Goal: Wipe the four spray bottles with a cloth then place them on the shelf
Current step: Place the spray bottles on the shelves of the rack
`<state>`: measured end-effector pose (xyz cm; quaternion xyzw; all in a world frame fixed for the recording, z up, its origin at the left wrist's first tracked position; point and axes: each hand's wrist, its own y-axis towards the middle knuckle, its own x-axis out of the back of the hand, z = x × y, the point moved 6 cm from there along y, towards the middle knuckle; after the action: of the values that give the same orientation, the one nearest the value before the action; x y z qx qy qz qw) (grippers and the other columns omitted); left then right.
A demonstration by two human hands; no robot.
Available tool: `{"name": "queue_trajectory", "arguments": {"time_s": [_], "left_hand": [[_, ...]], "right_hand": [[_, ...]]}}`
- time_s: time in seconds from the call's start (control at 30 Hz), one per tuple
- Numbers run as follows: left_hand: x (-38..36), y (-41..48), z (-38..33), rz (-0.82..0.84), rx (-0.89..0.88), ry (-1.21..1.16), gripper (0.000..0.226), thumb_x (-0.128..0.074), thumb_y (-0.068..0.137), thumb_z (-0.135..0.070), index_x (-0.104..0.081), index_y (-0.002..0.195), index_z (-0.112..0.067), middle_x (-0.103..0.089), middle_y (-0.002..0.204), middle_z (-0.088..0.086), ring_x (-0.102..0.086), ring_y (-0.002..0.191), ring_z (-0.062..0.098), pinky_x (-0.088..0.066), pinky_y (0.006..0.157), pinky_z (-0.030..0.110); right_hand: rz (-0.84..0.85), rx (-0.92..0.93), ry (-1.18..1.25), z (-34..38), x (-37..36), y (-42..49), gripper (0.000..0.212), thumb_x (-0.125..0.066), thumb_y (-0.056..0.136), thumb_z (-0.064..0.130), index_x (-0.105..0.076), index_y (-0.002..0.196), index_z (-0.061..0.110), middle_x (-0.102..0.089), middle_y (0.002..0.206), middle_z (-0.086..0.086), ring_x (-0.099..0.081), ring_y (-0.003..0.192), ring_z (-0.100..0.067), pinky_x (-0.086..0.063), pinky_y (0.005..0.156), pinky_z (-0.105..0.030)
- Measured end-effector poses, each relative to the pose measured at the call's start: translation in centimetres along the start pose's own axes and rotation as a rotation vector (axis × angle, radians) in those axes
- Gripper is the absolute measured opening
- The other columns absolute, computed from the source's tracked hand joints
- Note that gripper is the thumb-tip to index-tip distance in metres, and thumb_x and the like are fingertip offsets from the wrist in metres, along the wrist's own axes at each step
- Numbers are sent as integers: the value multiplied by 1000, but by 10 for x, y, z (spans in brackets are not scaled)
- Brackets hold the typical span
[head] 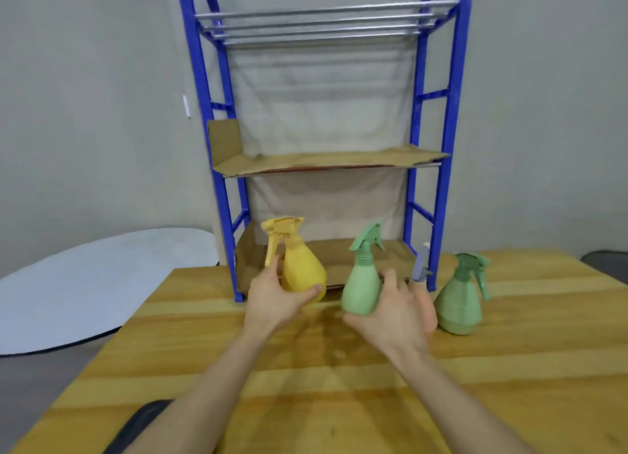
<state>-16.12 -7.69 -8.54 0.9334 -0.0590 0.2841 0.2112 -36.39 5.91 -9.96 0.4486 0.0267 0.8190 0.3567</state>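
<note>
Four spray bottles stand upright near the blue shelf rack [448,113] on the wooden table [509,385] — no cloth in view. The left hand [275,300] wraps the yellow bottle [302,273]; the right hand [394,314] grips the light green bottle [362,290]. A bluish nozzle [420,265] peeks behind the right fingers, the dark green bottle [460,300] just beyond. The cardboard-lined lowest shelf [390,256] lies directly ahead of both hands — a short forward carry, I judge.

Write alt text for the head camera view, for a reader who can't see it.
Over a wooden table, the left hand grips a yellow spray bottle and the right hand a light green one. A pink bottle and a darker green bottle stand to the right, before a blue shelf lined with cardboard.
</note>
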Motion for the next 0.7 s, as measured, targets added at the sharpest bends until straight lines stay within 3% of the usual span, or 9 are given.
{"name": "queue_trajectory", "arguments": {"time_s": [0.1, 0.17, 0.33, 0.53, 0.7], "left_hand": [[54, 14, -59, -63, -124, -79, 92, -98, 66, -56, -54, 144, -34, -69, 114, -20, -70, 106, 8, -57, 89, 30], [87, 30, -100, -93, -184, -109, 94, -98, 66, -57, -53, 146, -35, -66, 112, -22, -68, 103, 5, -58, 88, 31], [130, 92, -176, -154, -284, -4, 93, -95, 65, -67, -55, 141, -32, -70, 117, -5, -70, 104, 19, -61, 92, 40], [106, 177, -202, -166, -243, 170, 102, -89, 62, -79, -51, 143, -30, -73, 121, 4, -70, 114, 31, -61, 96, 49], [65, 223, -180, -162, -136, 245, 101, -92, 65, -73, -52, 144, -24, -69, 139, 8, -64, 131, 35, -55, 102, 44]], "right_hand": [[-111, 86, 105, 39, 62, 16, 88, -86, 58, 59, -45, 130, 29, -59, 116, 2, -59, 110, -26, -52, 85, -41], [-185, 142, 162, 65, 103, 38, 87, -86, 60, 61, -45, 130, 29, -62, 119, 0, -60, 109, -26, -54, 86, -45], [-241, 211, 193, 114, 164, 120, 89, -91, 62, 54, -49, 135, 23, -66, 120, -2, -64, 110, -27, -58, 86, -44], [-203, 144, 165, 125, 166, 225, 95, -97, 63, 49, -48, 138, 18, -65, 123, -6, -66, 113, -31, -62, 92, -51], [-158, 93, 99, 111, 138, 273, 97, -96, 58, 49, -48, 137, 19, -63, 122, -6, -65, 115, -30, -61, 94, -50]]}}
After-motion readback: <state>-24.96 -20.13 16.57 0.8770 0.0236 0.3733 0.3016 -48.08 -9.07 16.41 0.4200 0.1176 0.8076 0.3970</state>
